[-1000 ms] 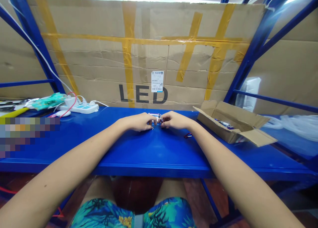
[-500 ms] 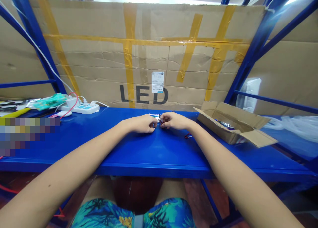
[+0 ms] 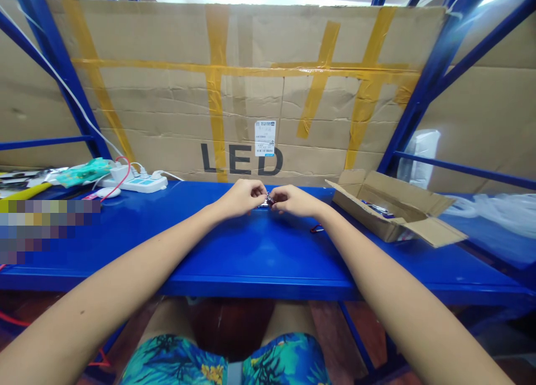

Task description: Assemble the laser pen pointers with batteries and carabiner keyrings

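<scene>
Near the back of the blue table, my left hand and my right hand almost meet. A small dark, shiny piece sits between their fingertips, too small to identify. Both hands are closed, their fingertips pinched at this piece. Below the fingers a bit of a shiny silvery object shows on the table, mostly covered by my left hand. A small dark red looped item lies beside my right wrist.
An open cardboard box with shiny items stands at the right. A white power strip with cables and a green packet are at the left. A large taped cardboard sheet stands behind, between blue posts.
My left hand has lifted slightly and moved right, its fingertips now at the small piece by my right fingers. It covers more of the silvery object. My right hand has barely moved.
</scene>
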Motion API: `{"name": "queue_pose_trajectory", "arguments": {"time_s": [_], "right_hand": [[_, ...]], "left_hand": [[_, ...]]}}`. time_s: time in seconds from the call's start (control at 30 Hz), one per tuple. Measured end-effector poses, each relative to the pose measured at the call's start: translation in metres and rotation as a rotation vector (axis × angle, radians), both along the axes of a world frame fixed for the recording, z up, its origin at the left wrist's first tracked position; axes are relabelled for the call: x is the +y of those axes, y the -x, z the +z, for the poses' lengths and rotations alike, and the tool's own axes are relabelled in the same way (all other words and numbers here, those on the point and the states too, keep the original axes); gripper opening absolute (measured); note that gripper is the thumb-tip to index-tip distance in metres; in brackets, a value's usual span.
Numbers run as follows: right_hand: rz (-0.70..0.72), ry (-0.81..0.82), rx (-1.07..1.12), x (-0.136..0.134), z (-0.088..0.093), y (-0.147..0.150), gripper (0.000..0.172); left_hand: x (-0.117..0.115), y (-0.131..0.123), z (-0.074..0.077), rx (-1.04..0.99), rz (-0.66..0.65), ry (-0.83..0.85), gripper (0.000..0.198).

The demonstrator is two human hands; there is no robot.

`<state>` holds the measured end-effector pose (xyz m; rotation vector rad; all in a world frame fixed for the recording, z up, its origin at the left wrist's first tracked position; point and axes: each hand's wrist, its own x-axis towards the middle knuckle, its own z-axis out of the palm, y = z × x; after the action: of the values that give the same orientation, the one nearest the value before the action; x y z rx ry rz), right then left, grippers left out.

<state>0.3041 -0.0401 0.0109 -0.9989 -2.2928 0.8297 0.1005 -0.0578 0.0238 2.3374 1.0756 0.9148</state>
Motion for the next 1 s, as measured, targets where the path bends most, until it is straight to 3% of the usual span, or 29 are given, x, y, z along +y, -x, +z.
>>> {"name": "queue_pose_trajectory", "arguments": {"time_s": [0.2,0.37,0.5,0.7,0.83,1.0], "right_hand": [[0.000,-0.178,0.030,-0.0058,0.0042,0.0037,0.018],[-0.096,-0.317,0.186,-0.0023,-0.0007,0.0055,0.025],[-0.158,-0.373,0.218,0.0013,-0.0051,0.0048,0.016],[-0.135,-0.399,0.289,-0.0009,-0.0028,0.0048,0.011],[-0.118,-0.459,0.234,-0.0042,0.0008,0.0054,0.006],[-0.090,-0.565,0.087,-0.0071,0.0038,0.0058,0.013]], "left_hand": [[0.0004,-0.0025,-0.0024,-0.128,-0.011,0.090,0.007],[-0.0015,-0.0057,-0.0016,-0.267,-0.027,0.141,0.007],[-0.0059,-0.0098,-0.0017,-0.336,-0.055,0.154,0.008],[-0.0044,-0.0083,-0.0035,-0.348,-0.092,0.150,0.010],[-0.0008,-0.0062,-0.0051,-0.339,-0.119,0.160,0.012],[0.0023,-0.0065,-0.0074,-0.353,-0.138,0.189,0.011]]}}
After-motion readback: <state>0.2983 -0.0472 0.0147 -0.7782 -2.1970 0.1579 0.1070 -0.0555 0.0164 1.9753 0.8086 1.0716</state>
